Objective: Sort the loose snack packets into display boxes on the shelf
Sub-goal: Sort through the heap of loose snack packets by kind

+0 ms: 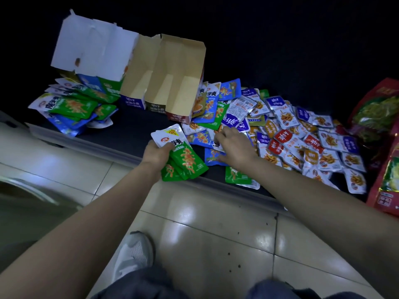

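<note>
A wide heap of loose snack packets (287,134) in blue, purple, red, orange and green covers the dark low shelf (133,128). My left hand (155,153) grips a fanned stack of green packets (185,162) above the shelf's front edge. My right hand (235,147) lies palm down on the heap's left side, fingertips touching a blue packet (200,137); whether it grips one is hidden. Two brown open display boxes (168,83) stand at the back, empty inside. A white-flapped box (92,50) sits left of them with green and blue packets (73,108) spilled before it.
Large red and green bags (382,134) stand at the shelf's right end. The shelf's front lip (103,145) runs diagonally above a glossy tiled floor (216,229). My grey shoe (133,253) and dark-trousered knees are at the bottom.
</note>
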